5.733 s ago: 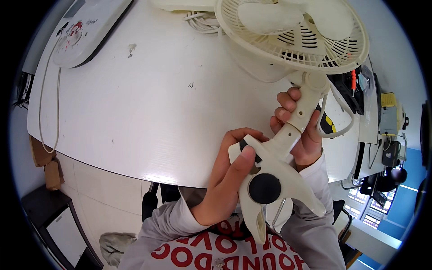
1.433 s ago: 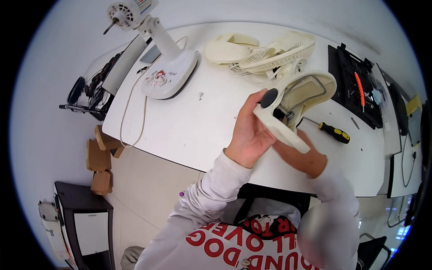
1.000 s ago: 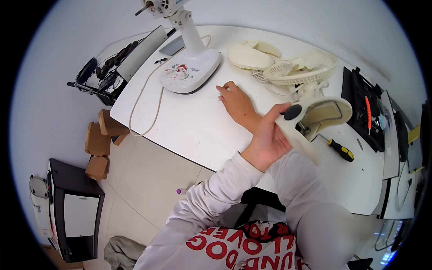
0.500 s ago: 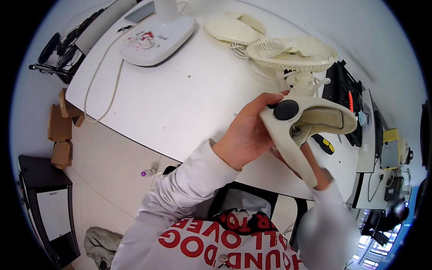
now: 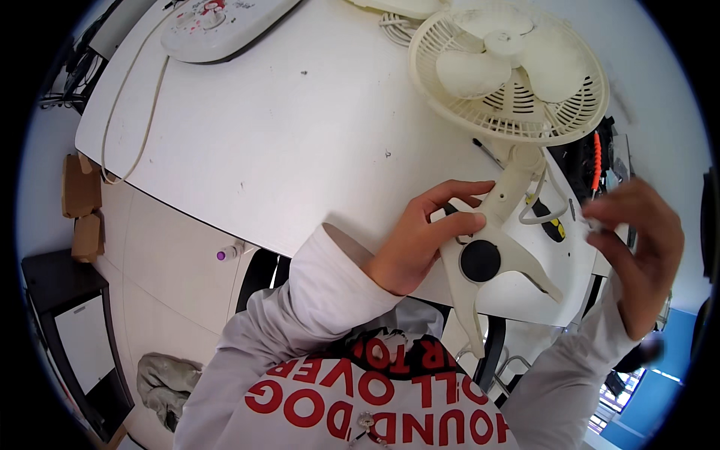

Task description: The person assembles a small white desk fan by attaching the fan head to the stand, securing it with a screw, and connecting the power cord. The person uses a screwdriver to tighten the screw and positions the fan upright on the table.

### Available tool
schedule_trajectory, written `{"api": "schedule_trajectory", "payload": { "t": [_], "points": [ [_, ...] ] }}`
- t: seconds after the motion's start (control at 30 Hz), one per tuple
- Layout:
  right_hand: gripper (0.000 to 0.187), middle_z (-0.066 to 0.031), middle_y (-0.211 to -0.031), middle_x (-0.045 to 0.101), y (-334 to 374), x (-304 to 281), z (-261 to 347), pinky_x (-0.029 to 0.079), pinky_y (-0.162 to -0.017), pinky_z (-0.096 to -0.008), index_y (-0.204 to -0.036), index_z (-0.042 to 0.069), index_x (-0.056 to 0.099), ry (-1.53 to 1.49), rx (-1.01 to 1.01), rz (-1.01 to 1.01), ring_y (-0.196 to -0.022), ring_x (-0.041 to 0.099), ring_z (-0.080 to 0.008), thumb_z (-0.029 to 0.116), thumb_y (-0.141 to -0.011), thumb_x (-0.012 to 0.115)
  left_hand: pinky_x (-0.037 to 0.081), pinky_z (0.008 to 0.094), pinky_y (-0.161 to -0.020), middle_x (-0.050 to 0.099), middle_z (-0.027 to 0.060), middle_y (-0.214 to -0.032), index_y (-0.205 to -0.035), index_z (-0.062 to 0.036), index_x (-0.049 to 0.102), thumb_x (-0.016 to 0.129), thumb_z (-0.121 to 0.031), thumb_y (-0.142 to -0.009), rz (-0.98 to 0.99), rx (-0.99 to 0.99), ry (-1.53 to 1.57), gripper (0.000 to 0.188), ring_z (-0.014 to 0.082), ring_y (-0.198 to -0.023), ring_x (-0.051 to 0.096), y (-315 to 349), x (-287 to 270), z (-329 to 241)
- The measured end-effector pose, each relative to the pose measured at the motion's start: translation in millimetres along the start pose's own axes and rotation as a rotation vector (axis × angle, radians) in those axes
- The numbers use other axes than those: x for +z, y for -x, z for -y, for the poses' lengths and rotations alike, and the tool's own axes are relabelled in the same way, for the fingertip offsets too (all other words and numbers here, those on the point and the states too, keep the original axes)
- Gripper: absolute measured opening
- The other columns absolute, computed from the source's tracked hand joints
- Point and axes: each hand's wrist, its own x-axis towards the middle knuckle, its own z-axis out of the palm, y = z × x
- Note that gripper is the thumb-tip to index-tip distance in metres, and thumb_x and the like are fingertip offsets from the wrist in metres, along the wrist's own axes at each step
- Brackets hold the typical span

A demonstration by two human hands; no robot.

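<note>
A cream clip-on fan (image 5: 511, 196) lies tilted over the right edge of the white table. Its three blades (image 5: 474, 73) show bare inside the slatted rear cage, and its forked clamp with a round black pad (image 5: 480, 260) points toward me. My left hand (image 5: 421, 238) is closed around the clamp near the neck. To the right of the fan, apart from it, my right hand (image 5: 642, 244) pinches a small pale thing (image 5: 594, 223), too blurred to name. Between them a yellow-and-black screwdriver (image 5: 553, 225) lies on the table, partly behind the fan's cord.
A white appliance base (image 5: 221, 34) with a looping cord stands at the far left of the table (image 5: 300, 135). Small bits lie scattered on the tabletop. A red coiled piece (image 5: 596, 161) rests by a black case at the right. A purple-capped bottle (image 5: 229, 253) is on the floor.
The fan has been turned so its blades face up and its clamp points toward me. My right hand has come out from behind the clamp and moved right. The view has shifted.
</note>
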Motion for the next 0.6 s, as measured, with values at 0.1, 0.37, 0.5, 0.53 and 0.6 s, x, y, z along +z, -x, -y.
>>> {"api": "schedule_trajectory", "payload": {
  "t": [0.1,0.37,0.5,0.53,0.6],
  "points": [
    [0.026,-0.0074,-0.08,0.065,-29,26,-4,0.044,-0.055,-0.0248,-0.086,0.004,0.069,-0.014,0.002,0.203,-0.067,0.057,-0.0159,-0.003,-0.061,0.071,0.049,0.0265,-0.08,0.049,0.0099,-0.107,-0.126,0.0001,0.046,0.057,-0.013,-0.08,-0.002,0.011,0.026,0.05,0.0165,-0.092,0.058,0,2,-1],
    [0.026,-0.0081,-0.08,0.066,-42,46,-19,0.049,-0.058,-0.0256,-0.088,0.005,0.07,0.163,0.013,0.329,-0.069,0.062,-0.0188,-0.006,-0.065,0.069,0.048,0.023,-0.074,0.047,0.0061,-0.103,-0.122,-0.0017,0.049,0.059,-0.012,-0.08,-0.022,-0.021,0.091,0.045,0.0122,-0.087,0.056,-1,-2,-1],
    [0.024,-0.0077,-0.082,0.066,-44,48,-16,0.049,-0.06,-0.027,-0.087,0.004,0.069,0.201,-0.042,0.354,-0.073,0.062,-0.02,-0.005,-0.065,0.069,0.047,0.0217,-0.072,0.046,0.0052,-0.103,-0.12,-0.0012,0.051,0.059,-0.011,-0.08,-0.033,-0.021,0.127,0.042,0.0112,-0.087,0.055,1,-1,-2],
    [0.024,-0.0076,-0.082,0.066,-44,49,-15,0.049,-0.061,-0.0275,-0.087,0.004,0.069,0.223,-0.06,0.366,-0.074,0.062,-0.0203,-0.005,-0.065,0.069,0.047,0.0215,-0.072,0.046,0.005,-0.103,-0.119,-0.0012,0.051,0.059,-0.011,-0.08,-0.032,-0.021,0.129,0.042,0.0111,-0.087,0.055,1,-1,-2],
    [0.024,-0.0074,-0.083,0.066,-45,49,-18,0.049,-0.062,-0.0283,-0.087,0.004,0.069,0.244,-0.098,0.384,-0.075,0.062,-0.0209,-0.003,-0.064,0.069,0.047,0.0212,-0.072,0.046,0.0046,-0.103,-0.119,-0.0011,0.051,0.059,-0.01,-0.079,-0.03,-0.022,0.129,0.041,0.011,-0.087,0.055,1,-2,-3]
  ]
}}
